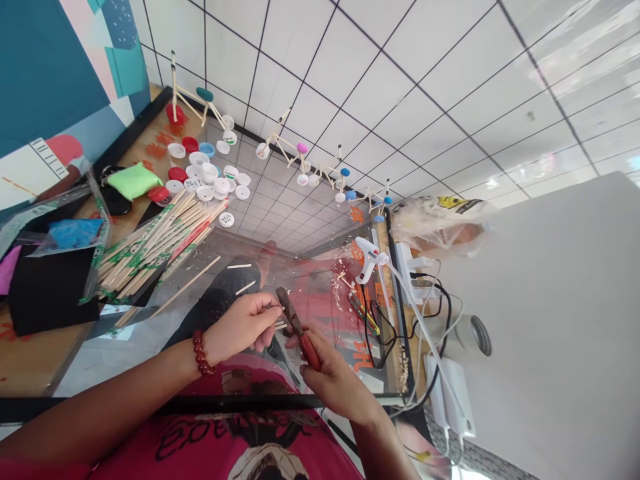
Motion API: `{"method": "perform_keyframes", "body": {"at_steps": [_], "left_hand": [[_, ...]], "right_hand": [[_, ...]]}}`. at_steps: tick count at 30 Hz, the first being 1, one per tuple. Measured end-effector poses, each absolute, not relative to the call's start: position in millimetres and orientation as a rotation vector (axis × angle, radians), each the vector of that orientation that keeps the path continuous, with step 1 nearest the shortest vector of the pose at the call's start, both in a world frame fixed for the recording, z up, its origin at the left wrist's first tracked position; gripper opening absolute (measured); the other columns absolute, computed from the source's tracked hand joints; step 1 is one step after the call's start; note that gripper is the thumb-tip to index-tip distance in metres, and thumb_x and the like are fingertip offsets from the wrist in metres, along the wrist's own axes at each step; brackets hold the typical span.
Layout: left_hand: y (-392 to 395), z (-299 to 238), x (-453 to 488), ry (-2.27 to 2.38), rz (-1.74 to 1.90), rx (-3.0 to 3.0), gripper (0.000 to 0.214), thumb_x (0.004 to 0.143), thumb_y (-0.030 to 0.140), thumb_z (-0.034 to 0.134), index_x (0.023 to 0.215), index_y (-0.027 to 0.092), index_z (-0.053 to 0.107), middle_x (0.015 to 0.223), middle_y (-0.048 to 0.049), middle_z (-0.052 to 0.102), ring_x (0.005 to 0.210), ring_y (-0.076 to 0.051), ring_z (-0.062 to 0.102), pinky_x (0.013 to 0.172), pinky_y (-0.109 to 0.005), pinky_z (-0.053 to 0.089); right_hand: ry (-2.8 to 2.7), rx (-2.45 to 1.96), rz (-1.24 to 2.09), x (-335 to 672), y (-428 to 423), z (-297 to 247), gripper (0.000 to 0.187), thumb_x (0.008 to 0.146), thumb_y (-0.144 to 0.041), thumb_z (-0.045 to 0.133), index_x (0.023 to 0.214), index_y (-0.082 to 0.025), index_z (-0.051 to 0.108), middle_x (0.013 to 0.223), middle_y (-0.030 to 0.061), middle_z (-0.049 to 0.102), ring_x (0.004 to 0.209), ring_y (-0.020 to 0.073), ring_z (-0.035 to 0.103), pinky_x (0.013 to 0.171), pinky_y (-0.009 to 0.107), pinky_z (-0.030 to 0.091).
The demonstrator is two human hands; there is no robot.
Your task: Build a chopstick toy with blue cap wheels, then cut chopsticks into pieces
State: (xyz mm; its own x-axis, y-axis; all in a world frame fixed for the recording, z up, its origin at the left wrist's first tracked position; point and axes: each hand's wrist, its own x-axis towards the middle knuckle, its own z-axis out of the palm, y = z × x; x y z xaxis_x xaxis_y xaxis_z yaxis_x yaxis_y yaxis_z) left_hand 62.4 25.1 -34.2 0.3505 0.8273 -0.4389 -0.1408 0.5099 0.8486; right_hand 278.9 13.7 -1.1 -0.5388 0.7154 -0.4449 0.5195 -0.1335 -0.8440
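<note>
My right hand is wrapped round the red handles of a pair of pliers with rusty brown jaws, pointing up and to the left. My left hand, wearing a red bead bracelet, is closed in a pinch right beside the jaws. A pale end of a short wooden stick shows at its fingertips; the rest is hidden. Two short cut sticks lie on the glass tabletop just beyond the left hand. One longer wooden stick lies further left.
Paper-wrapped chopsticks and bottle caps lie at left, near a green packet. Small stick-and-cap figures line the back edge. At right are a glue gun, a yellow cutter, black cables and wood shavings.
</note>
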Motion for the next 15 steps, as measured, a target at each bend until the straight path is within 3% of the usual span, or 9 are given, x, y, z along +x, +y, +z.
{"method": "perform_keyframes", "body": {"at_steps": [4, 8, 15], "left_hand": [[28, -32, 61, 0.971, 0.707, 0.698, 0.032, 0.081, 0.050, 0.056, 0.074, 0.019, 0.052, 0.046, 0.0055, 0.055, 0.036, -0.006, 0.044, 0.037, -0.017, 0.035], [28, -33, 61, 1.001, 0.684, 0.687, 0.033, 0.079, 0.051, 0.058, 0.073, 0.019, 0.052, 0.043, 0.0056, 0.054, 0.034, -0.006, 0.042, 0.036, -0.017, 0.035], [29, -31, 62, 1.003, 0.685, 0.679, 0.035, 0.078, 0.053, 0.060, 0.072, 0.019, 0.052, 0.045, 0.0052, 0.055, 0.036, -0.006, 0.043, 0.037, -0.017, 0.034]], "right_hand": [[-1.778, -1.384, 1.931, 284, 16, -2, 0.052, 0.067, -0.003, 0.049, 0.113, -0.024, 0.063, 0.132, 0.0046, 0.052, 0.110, 0.0196, 0.055, 0.096, 0.032, 0.042], [-1.801, -1.368, 1.913, 284, 16, -5, 0.054, 0.065, -0.002, 0.048, 0.113, -0.024, 0.063, 0.134, 0.0045, 0.050, 0.113, 0.0197, 0.053, 0.096, 0.032, 0.041], [-1.893, -1.398, 1.783, 281, 14, -11, 0.046, 0.067, -0.001, 0.043, 0.103, -0.024, 0.060, 0.102, 0.0004, 0.055, 0.090, 0.0148, 0.052, 0.082, 0.027, 0.041]]}}
